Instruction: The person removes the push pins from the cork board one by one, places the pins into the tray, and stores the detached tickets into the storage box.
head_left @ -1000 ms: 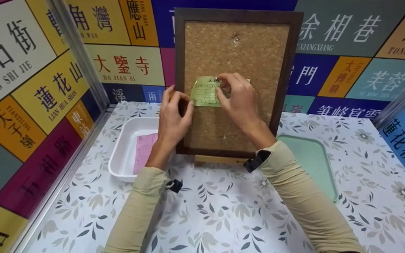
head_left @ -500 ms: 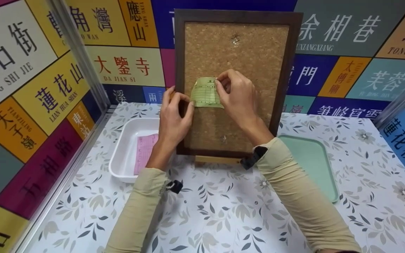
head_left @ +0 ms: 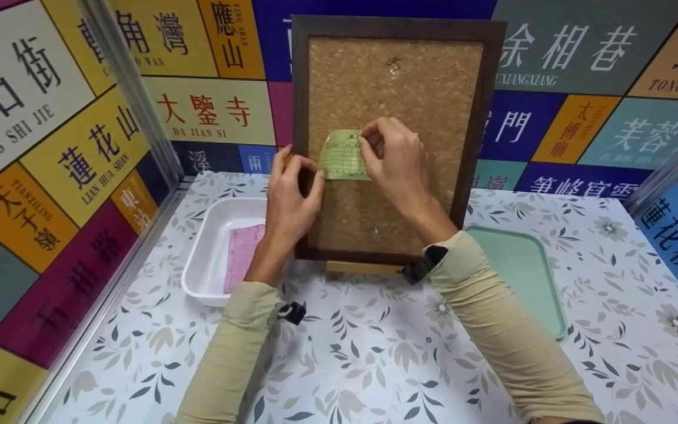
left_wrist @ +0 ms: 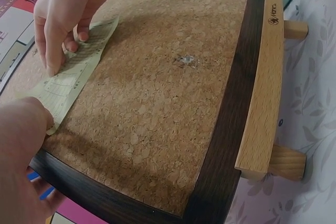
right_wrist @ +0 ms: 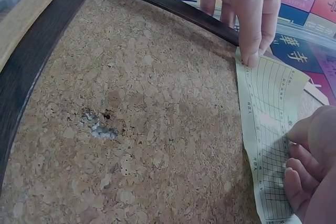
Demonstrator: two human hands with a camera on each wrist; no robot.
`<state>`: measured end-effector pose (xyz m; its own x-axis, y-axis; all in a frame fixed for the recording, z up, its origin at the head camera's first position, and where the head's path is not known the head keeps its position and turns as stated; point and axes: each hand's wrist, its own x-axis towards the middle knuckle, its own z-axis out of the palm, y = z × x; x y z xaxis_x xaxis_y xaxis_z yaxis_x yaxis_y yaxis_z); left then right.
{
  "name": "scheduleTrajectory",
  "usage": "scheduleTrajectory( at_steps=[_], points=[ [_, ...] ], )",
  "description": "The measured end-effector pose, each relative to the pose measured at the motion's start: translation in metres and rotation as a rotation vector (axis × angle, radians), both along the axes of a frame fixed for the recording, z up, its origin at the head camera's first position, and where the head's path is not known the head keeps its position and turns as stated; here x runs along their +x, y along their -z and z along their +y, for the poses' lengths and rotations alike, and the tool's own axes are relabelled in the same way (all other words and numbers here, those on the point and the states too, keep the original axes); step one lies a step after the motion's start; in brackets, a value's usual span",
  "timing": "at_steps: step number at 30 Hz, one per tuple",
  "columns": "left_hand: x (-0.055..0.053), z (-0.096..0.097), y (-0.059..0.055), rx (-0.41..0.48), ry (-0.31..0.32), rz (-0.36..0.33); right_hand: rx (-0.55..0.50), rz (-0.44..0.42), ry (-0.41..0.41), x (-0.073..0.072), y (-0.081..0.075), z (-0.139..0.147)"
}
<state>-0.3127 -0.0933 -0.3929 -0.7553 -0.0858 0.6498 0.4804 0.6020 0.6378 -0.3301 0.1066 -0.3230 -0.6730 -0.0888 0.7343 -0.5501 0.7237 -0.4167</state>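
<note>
A pale green printed paper slip point(head_left: 342, 156) lies crosswise over the framed cork board point(head_left: 368, 218), its surface slightly bowed. My left hand point(head_left: 293, 197) pinches the slip's lower left corner against the board, thumb in front and other fingers behind the dark frame point(left_wrist: 231, 129). At the slip's upper edge my right hand point(head_left: 399, 159) has thumb and index finger together in a pinch, with its other fingers curled over the paper. A small shiny pin showed at these fingertips earlier; now the fingers hide it. The slip's right part is behind the right hand.
The board leans on a wooden stand point(left_wrist: 262, 87). A white tub point(head_left: 203, 247) with a pink paper slip point(head_left: 242, 253) is at left, a flat green tray point(head_left: 527, 277) at right. Worn patches point(right_wrist: 100, 124) mark the cork. Sign-covered walls rise behind the flowered tabletop point(head_left: 362, 353).
My right hand has shifted slightly left and its fingertips have closed in at the slip's upper edge, covering the shiny spot. The left hand has stayed in place.
</note>
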Motion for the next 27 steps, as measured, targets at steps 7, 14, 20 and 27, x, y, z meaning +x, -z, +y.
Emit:
scheduleTrajectory(
  at_steps=[7,14,20,27],
  points=[
    [-0.001,0.001,-0.001,0.056,0.022,0.0,0.005,-0.028,-0.008,0.004,-0.002,-0.001],
    [0.0,0.001,-0.003,0.086,0.013,0.001,-0.017,-0.042,-0.05,0.008,-0.005,0.0],
    [0.003,-0.001,-0.005,0.114,0.017,0.02,-0.061,-0.041,-0.101,0.008,-0.006,0.006],
    [0.007,-0.01,-0.011,0.158,-0.01,0.055,-0.085,-0.044,-0.113,0.006,-0.003,0.016]
  ],
)
